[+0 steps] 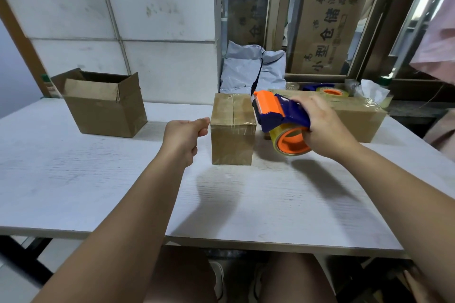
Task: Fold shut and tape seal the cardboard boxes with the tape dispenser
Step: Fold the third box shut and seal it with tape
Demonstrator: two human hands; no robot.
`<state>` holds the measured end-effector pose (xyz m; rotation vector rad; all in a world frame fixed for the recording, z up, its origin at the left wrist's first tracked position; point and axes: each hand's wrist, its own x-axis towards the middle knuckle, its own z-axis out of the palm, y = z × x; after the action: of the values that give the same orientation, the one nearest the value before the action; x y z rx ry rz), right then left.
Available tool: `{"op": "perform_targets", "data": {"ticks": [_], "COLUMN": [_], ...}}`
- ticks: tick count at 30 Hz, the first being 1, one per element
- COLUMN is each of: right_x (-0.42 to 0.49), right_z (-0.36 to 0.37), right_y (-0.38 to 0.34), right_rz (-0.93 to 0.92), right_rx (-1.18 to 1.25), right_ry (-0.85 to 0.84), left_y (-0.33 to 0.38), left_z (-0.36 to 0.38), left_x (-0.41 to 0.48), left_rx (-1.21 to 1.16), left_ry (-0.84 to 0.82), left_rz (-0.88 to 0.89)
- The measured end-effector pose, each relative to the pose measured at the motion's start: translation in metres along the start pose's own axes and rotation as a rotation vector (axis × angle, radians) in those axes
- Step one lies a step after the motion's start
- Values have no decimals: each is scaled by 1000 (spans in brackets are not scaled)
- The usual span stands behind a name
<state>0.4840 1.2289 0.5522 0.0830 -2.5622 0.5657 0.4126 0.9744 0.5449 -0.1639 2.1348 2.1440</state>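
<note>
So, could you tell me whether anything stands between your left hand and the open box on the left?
Nothing visible does; only tabletop lies between the left hand and the open box.

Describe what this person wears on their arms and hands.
The left hand and right hand are bare: no gloves, rings or watch visible. The left forearm and right forearm are bare too, with no sleeves, bands or markings in view.
</note>
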Motion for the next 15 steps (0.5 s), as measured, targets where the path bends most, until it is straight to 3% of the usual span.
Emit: {"op": "perform_targets", "data": {"ticks": [9,15], "right_x": [-2,-3], "right_z": [12,20], "right_y": [9,16], "right_rz": [40,63], "right_rx": [75,114], "right_ry": [-53,-116], "left_y": [-5,-5], "left_z": [-4,-2], "left_x": [6,5], "left_rx": [28,101], "left_ry": [-67,-56], "left_rz": [-43,18]}}
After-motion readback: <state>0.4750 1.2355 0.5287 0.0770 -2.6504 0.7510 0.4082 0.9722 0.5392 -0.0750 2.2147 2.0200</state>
